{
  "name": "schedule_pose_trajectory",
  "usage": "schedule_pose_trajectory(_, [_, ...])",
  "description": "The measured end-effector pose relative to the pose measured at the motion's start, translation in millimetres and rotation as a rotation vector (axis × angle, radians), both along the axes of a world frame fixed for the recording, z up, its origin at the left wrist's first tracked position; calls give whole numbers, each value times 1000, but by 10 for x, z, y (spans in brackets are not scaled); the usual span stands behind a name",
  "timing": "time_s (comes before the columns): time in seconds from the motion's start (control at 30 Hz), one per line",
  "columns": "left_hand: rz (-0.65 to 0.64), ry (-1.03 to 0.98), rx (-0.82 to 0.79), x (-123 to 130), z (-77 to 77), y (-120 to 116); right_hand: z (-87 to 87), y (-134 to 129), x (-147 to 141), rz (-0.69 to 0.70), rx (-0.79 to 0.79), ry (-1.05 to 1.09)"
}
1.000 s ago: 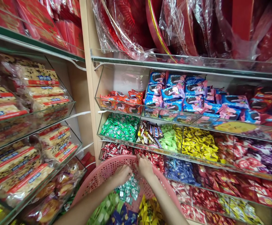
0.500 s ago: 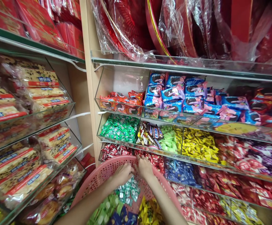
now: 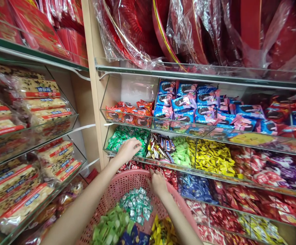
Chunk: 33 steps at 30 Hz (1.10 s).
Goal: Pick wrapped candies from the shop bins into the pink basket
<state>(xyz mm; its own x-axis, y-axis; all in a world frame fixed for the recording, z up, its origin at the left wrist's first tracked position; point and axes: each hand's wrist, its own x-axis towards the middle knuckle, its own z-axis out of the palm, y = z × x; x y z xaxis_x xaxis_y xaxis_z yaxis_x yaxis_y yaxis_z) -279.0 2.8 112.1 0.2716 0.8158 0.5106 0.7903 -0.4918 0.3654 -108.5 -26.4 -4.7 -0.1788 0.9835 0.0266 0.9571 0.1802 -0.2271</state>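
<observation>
Over the bin of green-wrapped sweets is my left hand, its fingers loosely bent and a little apart, with nothing visible in them. My right hand grips the far rim of a pink perforated basket, fingertips over the edge. Inside the basket lie silvery-green sweets, light green packets, dark blue packets and yellow packets.
Glass-fronted shelves hold blue snack packs, orange packs, chocolate bars and yellow sweets. Wrapped pastries fill the left shelves beside a wooden upright. Red plastic-wrapped items stand above a glass ledge.
My left hand has moved up and forward out of the basket to the green sweets' bin. My right hand remains at the basket rim. The view has shifted slightly.
</observation>
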Motion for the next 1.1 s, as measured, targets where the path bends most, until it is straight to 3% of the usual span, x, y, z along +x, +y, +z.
schedule_pose_trajectory(0.17, [17,285,78,34,-60,258,-25,-5,9,-4,10,20])
schedule_pose_trajectory(0.37, [30,489,107,126,-91,320,-24,-17,55,-18,4,20])
schedule_pose_trajectory(0.53, [73,561,136,155,-95,306,-41,-20,106,-35,9,9])
schedule_pose_trajectory(0.63, [80,506,161,126,-95,300,-43,-18,126,-47,6,3])
schedule_pose_trajectory(0.77, [78,241,226,27,-92,314,-26,-20,132,-44,12,-1])
schedule_pose_trajectory(0.87, [100,-154,206,-33,-102,312,-19,-17,126,-40,15,-1])
schedule_pose_trajectory(1.0, [67,-780,-20,-22,-148,203,-17,-14,117,-30,17,8])
schedule_pose_trajectory(1.1, [25,-1032,-184,20,-200,43,-15,-18,112,-27,10,11])
